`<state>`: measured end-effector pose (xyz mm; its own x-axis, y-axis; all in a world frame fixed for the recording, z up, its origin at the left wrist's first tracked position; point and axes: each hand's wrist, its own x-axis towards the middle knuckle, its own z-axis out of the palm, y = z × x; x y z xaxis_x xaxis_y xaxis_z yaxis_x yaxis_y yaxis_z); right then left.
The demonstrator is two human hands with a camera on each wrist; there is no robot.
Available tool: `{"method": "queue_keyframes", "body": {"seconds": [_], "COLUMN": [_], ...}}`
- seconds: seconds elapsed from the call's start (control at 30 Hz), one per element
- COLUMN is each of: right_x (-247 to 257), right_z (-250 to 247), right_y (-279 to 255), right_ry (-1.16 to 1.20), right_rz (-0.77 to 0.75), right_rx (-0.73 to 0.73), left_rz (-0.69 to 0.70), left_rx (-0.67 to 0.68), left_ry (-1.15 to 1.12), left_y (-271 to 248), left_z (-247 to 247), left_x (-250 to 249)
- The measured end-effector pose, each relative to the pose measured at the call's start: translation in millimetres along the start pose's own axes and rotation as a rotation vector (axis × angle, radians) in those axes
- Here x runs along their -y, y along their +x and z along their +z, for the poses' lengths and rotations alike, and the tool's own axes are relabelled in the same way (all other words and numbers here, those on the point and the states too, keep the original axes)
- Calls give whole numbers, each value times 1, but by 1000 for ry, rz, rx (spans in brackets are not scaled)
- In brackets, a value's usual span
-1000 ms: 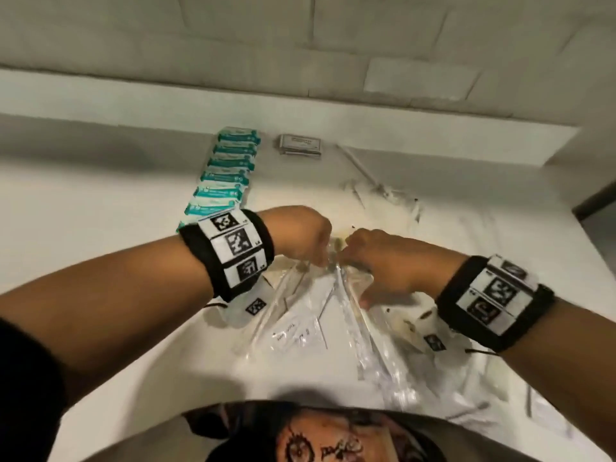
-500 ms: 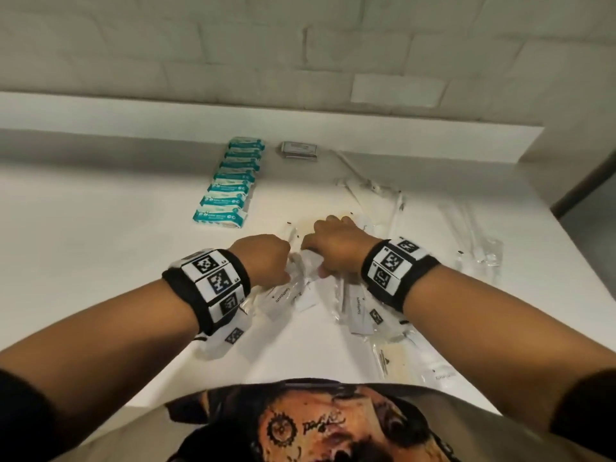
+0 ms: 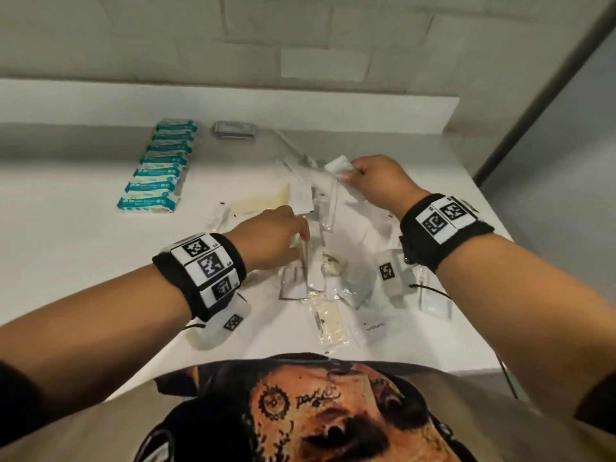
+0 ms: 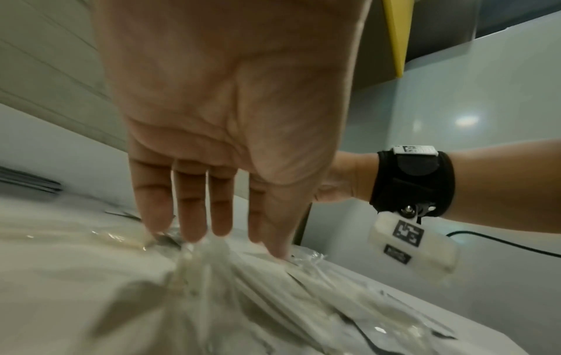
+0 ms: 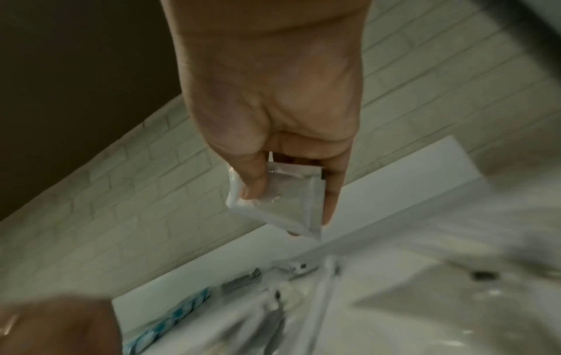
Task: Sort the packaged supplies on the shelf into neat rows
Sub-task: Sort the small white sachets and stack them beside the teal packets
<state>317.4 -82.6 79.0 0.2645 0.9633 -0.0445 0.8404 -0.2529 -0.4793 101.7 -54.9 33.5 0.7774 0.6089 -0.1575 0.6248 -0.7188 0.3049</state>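
Note:
A loose pile of clear plastic packets (image 3: 316, 261) lies in the middle of the white shelf (image 3: 76, 235). My left hand (image 3: 298, 235) rests on the pile's left part, its straight fingers (image 4: 188, 216) pressing down on crinkled packets (image 4: 236, 276). My right hand (image 3: 353, 173) is raised over the far right of the pile and pinches a small white packet (image 3: 337, 166). The right wrist view shows that packet (image 5: 282, 211) held between thumb and fingers (image 5: 253, 182). A neat row of teal-and-white boxes (image 3: 156, 171) runs along the left.
A small stack of dark flat packets (image 3: 235, 131) sits at the back by the raised white ledge (image 3: 300, 101). More clear packets (image 3: 333, 325) lie near the front edge. A brick wall stands behind; the shelf ends at the right near a grey panel (image 3: 550, 145).
Both hands were together in the pile. Now my right hand has moved back and to the right with a small white packet, and my left hand lies flat on the pile.

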Motion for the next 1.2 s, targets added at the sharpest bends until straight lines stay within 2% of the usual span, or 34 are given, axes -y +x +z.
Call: {"method": "queue_keyframes", "body": {"seconds": [0.1, 0.27, 0.33, 0.43, 0.53, 0.6, 0.7, 0.77, 0.83, 0.93, 1.0, 1.07, 1.13, 1.2], "right_x": [-28, -65, -73, -76, -73, -71, -73, -78, -82, -80, -77, -75, -83, -98], "right_z": [-19, -13, -6, 1, 12, 22, 24, 10, -1, 5, 18, 13, -11, -41], "right_y": [-26, -63, -68, -73, -75, -70, -59, -58, -64, -79, -81, -74, -62, -52], "right_ry": [-8, -99, -121, -54, -152, -211, -324, -256, -202, -286, -324, -282, -135, 23], "right_rz": [59, 113, 122, 91, 29, 0, -11, 31, 36, -13, -35, -9, 77, 178], "right_rx": [59, 310, 383, 500, 581, 544, 370, 300, 382, 591, 627, 536, 357, 194], "left_rz": [49, -5, -28, -129, -224, -309, -464, -511, -526, -504, -486, -472, -427, -353], "left_rx": [189, 183, 131, -16, -116, -138, -94, -78, -79, -48, -60, -139, -247, -297], "left_ry": [35, -8, -5, 6, -25, -68, -71, 18, 82, 28, -12, -51, -113, -222], "left_y": [4, 10, 14, 32, 66, 89, 111, 118, 122, 126, 126, 122, 115, 107], "left_z": [11, 6, 1, -6, -11, -11, -5, 0, 3, 2, -3, -10, -18, -23], "left_x": [-11, -9, -5, 5, 16, 24, 32, 34, 36, 40, 40, 36, 26, 14]}}
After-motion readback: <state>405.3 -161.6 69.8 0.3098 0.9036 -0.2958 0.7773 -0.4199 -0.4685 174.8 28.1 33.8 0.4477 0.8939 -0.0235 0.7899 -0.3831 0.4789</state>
